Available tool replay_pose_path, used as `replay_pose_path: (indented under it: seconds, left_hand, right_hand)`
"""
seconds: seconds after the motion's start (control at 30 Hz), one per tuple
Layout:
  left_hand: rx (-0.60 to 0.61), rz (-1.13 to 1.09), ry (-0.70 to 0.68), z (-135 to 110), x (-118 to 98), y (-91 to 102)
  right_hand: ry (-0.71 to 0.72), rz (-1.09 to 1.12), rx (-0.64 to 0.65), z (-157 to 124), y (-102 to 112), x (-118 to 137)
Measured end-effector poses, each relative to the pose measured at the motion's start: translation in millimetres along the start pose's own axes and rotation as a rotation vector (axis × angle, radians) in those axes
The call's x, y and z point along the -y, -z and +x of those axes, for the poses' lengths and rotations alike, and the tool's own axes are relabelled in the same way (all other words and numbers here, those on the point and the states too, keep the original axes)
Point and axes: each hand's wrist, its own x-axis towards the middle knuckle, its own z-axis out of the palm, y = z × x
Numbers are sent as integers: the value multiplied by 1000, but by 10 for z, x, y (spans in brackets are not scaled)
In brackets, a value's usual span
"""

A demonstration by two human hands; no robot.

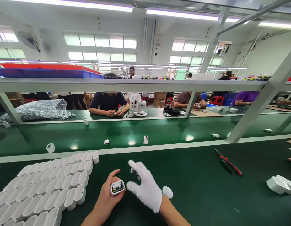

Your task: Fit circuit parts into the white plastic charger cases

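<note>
Behind, a long workshop under tube lights (72, 4), with seated people (110, 105) across a green belt (169, 131); in front, a dark green desk (194, 188) bearing rows of white casings (45, 185) at left and red-handled pliers (229, 162) at right. Apparently midway through fitting or checking the insides of one white housing (117, 187). Calling next, by the look of it, for a steady left grip, mouth upward, and a careful pinch from the right. Housing inside the left hand (109, 193), gripped between thumb and curled fingers, electronic parts (115, 189) showing within. Just beside, not touching it, the gloved right hand (145, 188), thumb and forefinger spread wide; cannot tell what makes the dark patch beneath the fingertips. Near the right wrist, a white part (167, 192) on the desk.
</note>
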Motion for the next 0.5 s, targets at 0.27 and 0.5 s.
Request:
replay_pose_path:
  seconds: [0.27, 0.5]
  left_hand:
    - [-40, 377, -115, -9, 94, 8]
    - [-416, 1019, -102, 230, 127, 335]
  right_hand:
    - [-43, 122, 241, 47, -389, -87]
    - [-573, -246, -220, 1048, 41, -774]
